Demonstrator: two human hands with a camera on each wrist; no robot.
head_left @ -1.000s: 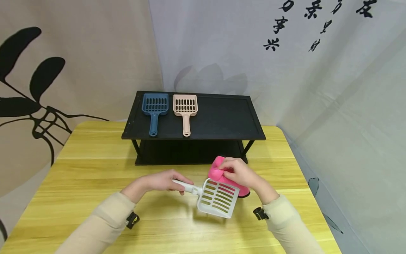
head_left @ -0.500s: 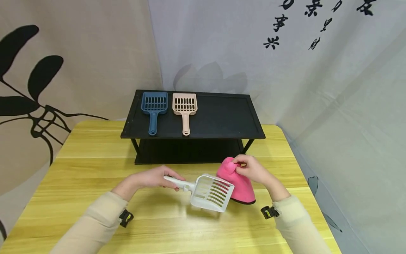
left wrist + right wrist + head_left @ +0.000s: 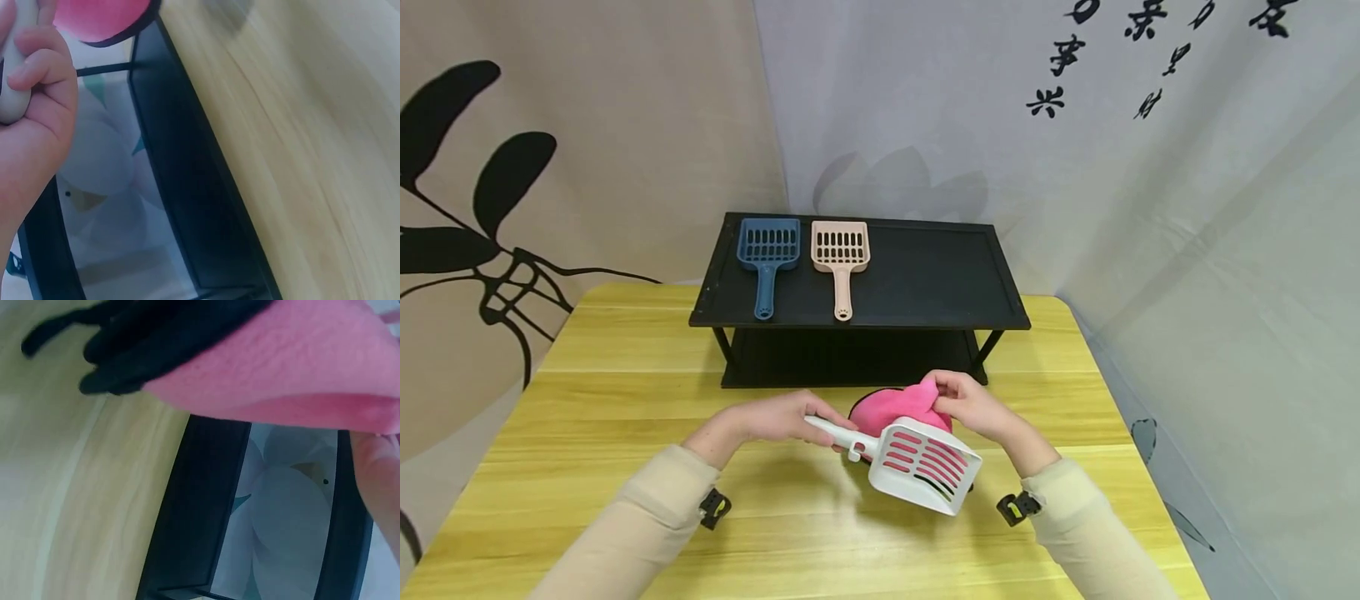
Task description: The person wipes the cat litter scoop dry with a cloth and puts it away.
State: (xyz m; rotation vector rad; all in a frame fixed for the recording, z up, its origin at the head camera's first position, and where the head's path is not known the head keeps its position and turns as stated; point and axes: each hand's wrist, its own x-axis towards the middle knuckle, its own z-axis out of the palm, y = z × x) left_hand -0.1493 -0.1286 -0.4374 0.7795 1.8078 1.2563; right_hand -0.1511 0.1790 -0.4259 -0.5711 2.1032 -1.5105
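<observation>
My left hand (image 3: 782, 417) grips the handle of a white slotted litter scoop (image 3: 910, 489), held over the table with its head tilted. Its handle (image 3: 15, 94) also shows between the fingers in the left wrist view. My right hand (image 3: 972, 404) pinches a bunched part of a pink cloth (image 3: 887, 407) with black edging. The cloth lies behind the scoop head, and pink shows through most of its slots. In the right wrist view the cloth (image 3: 281, 362) fills the upper right, its black edge folded at the upper left.
A black two-level rack (image 3: 940, 275) stands at the back of the wooden table (image 3: 625, 358). On its top lie a blue litter scoop (image 3: 765, 287) and a pale pink one (image 3: 842, 292), side by side. A printed curtain (image 3: 925, 100) hangs behind.
The pink cloth first moved right along the scoop's edge, then swung back left behind the head. The right hand followed it; the scoop shifted slightly left, then right.
</observation>
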